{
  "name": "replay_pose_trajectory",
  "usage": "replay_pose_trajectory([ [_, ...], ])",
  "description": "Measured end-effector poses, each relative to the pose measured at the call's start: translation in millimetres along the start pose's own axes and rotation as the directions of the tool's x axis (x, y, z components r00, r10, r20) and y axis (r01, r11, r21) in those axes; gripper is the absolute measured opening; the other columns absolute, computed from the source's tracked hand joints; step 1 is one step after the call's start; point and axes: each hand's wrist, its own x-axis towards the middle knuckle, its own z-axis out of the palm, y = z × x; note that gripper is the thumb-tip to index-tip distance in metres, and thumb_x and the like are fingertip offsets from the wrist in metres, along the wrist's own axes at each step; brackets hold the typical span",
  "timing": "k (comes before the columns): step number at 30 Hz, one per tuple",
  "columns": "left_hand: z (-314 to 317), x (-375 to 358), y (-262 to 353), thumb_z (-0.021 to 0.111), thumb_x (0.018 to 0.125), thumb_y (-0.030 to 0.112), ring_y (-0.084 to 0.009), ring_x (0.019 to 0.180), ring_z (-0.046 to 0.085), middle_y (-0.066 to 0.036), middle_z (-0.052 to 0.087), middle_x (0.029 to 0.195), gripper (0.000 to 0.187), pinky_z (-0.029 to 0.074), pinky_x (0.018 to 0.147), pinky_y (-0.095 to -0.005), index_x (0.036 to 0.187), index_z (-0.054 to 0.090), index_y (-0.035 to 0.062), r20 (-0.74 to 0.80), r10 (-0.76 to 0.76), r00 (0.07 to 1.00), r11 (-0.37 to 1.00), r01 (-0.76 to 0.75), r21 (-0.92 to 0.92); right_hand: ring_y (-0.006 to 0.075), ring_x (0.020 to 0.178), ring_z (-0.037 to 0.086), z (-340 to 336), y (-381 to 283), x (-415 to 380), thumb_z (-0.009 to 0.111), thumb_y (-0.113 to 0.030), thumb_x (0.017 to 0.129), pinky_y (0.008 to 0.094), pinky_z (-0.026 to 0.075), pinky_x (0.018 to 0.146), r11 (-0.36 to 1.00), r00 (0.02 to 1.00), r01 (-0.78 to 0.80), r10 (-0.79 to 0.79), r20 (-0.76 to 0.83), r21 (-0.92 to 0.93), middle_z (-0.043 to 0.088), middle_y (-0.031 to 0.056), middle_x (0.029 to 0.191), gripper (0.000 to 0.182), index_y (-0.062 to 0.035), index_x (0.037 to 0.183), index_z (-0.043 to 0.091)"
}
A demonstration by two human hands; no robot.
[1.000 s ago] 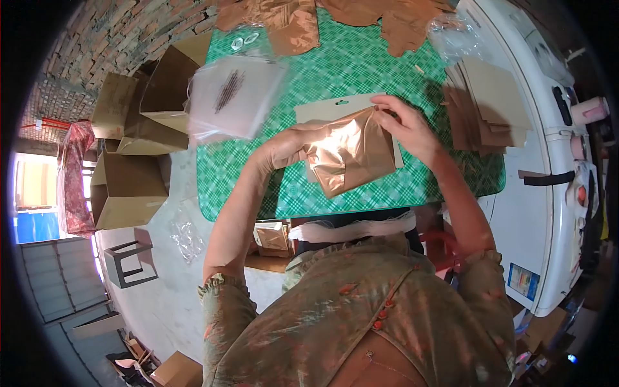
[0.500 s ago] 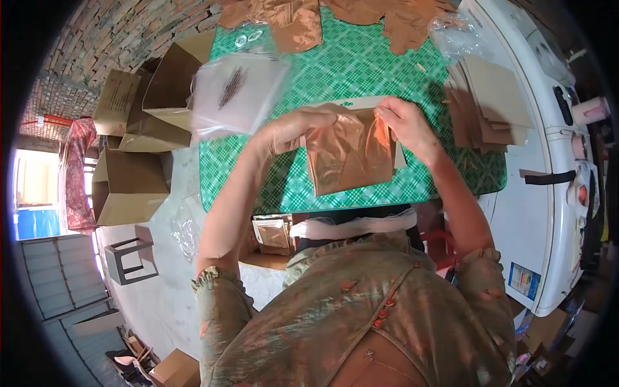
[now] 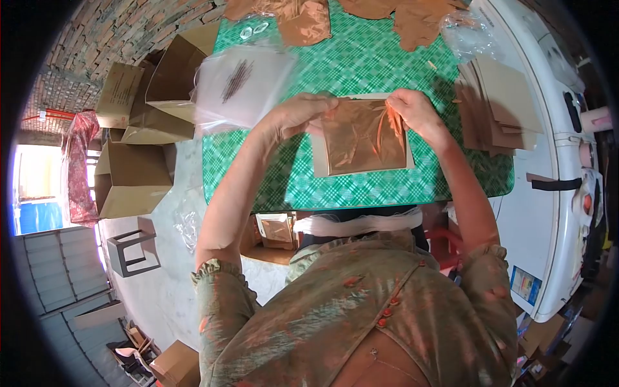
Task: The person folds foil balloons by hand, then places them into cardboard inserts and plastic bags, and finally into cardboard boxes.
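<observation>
A shiny copper-coloured foil sheet [image 3: 364, 138] hangs between my hands, its far edge pinched at both corners. My left hand [image 3: 303, 113] grips the far left corner, fingers closed. At the far right corner, my right hand [image 3: 416, 109] pinches the foil, which is creased there. Under the foil lies a pale card sheet [image 3: 320, 161], showing along its left, near and far edges. Both are over a green checked tablecloth [image 3: 284, 187].
Clear plastic sleeves [image 3: 242, 84] lie at the table's left, near open cardboard boxes [image 3: 138, 180]. Brown cards [image 3: 503, 97] are stacked at the right. Copper foil pieces [image 3: 303, 22] lie along the far side. A box with foil packs [image 3: 274, 232] sits below the near edge.
My hands have brought the foil slightly right and away from me, over the pale card. The foil now looks flatter and lines up more closely with the card.
</observation>
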Motion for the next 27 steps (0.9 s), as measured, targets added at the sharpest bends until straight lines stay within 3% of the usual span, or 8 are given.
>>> replay_pose_trajectory([
  [4, -3, 8, -7, 0.065, 0.103, 0.031, -0.0044, 0.069, 0.062, 0.003, 0.067, 0.086, 0.027, 0.056, 0.059, -0.0223, 0.112, 0.071, 0.0059, -0.054, 0.004, 0.999, 1.0, -0.005, -0.012, 0.0131, 0.053, 0.058, 0, -2, 2, 0.063, -0.024, 0.099, 0.0332, 0.048, 0.049, 0.997, 1.0, -0.027, 0.027, 0.007, -0.07, 0.066, 0.006, 0.071, 0.029, 0.003, 0.093, 0.069],
  [8, 10, 1, -4, 0.064, 0.103, 0.033, -0.0068, 0.066, 0.062, 0.001, 0.068, 0.082, 0.032, 0.054, 0.058, -0.0233, 0.11, 0.073, 0.0026, -0.128, 0.092, 0.988, 0.968, -0.059, 0.243, 0.0148, 0.052, 0.059, 1, -8, 2, 0.062, -0.025, 0.1, 0.0342, 0.049, 0.05, 0.986, 1.0, -0.026, 0.024, -0.014, -0.162, 0.066, 0.0081, 0.072, 0.03, 0.0032, 0.09, 0.068],
  [14, 12, 5, -10, 0.066, 0.101, 0.037, -0.0109, 0.057, 0.062, -0.004, 0.067, 0.072, 0.041, 0.052, 0.05, -0.0255, 0.104, 0.075, -0.0024, -0.194, 0.172, 0.966, 0.887, -0.066, 0.456, 0.0277, 0.069, 0.07, 2, -8, 6, 0.061, -0.028, 0.098, 0.0401, 0.055, 0.066, 0.951, 1.0, -0.011, 0.004, -0.023, -0.31, 0.071, 0.0167, 0.08, 0.033, 0.0033, 0.095, 0.068],
  [16, 12, 4, -8, 0.066, 0.101, 0.038, -0.0127, 0.057, 0.065, -0.006, 0.068, 0.07, 0.042, 0.052, 0.048, -0.0265, 0.104, 0.076, -0.0016, -0.2, 0.169, 0.965, 0.848, -0.039, 0.529, 0.0203, 0.06, 0.064, 4, -10, 6, 0.058, -0.025, 0.101, 0.0368, 0.052, 0.057, 0.94, 0.999, 0.005, -0.018, -0.034, -0.34, 0.067, 0.0113, 0.075, 0.031, 0.0036, 0.092, 0.066],
  [17, 14, 4, -7, 0.066, 0.101, 0.039, -0.0143, 0.058, 0.066, -0.007, 0.069, 0.07, 0.041, 0.054, 0.05, -0.0283, 0.105, 0.076, -0.0007, -0.219, 0.198, 0.955, 0.81, -0.034, 0.585, 0.0166, 0.056, 0.06, 5, -10, 6, 0.057, -0.023, 0.102, 0.0351, 0.05, 0.052, 0.935, 0.999, 0.014, -0.029, -0.038, -0.354, 0.065, 0.0086, 0.073, 0.03, 0.0037, 0.091, 0.065],
  [19, 19, 1, -7, 0.066, 0.1, 0.04, -0.0174, 0.06, 0.069, -0.009, 0.071, 0.07, 0.041, 0.056, 0.055, -0.0317, 0.107, 0.077, 0.0011, -0.25, 0.26, 0.933, 0.724, -0.017, 0.689, 0.0175, 0.056, 0.06, 6, -12, 6, 0.057, -0.023, 0.102, 0.0366, 0.05, 0.053, 0.919, 0.999, 0.02, -0.038, -0.039, -0.394, 0.064, 0.0096, 0.072, 0.03, 0.0041, 0.091, 0.065],
  [22, 24, -2, -5, 0.059, 0.096, 0.038, -0.0328, 0.087, 0.073, -0.017, 0.076, 0.095, 0.034, 0.057, 0.083, -0.0444, 0.113, 0.078, 0.016, -0.254, 0.319, 0.913, 0.558, 0.036, 0.829, 0.0183, 0.057, 0.06, 6, -14, 5, 0.058, -0.022, 0.102, 0.0378, 0.049, 0.055, 0.911, 0.998, 0.023, -0.044, -0.041, -0.413, 0.064, 0.0107, 0.072, 0.03, 0.0045, 0.092, 0.064],
  [27, 22, -5, -4, 0.061, 0.095, 0.04, -0.0357, 0.097, 0.072, -0.018, 0.076, 0.1, 0.036, 0.055, 0.087, -0.0465, 0.115, 0.076, 0.014, -0.288, 0.28, 0.916, 0.566, 0.084, 0.82, 0.0186, 0.059, 0.06, 7, -10, 9, 0.058, -0.022, 0.101, 0.0381, 0.049, 0.056, 0.906, 0.996, 0.045, -0.071, -0.047, -0.422, 0.065, 0.0109, 0.073, 0.029, 0.0047, 0.09, 0.064],
])
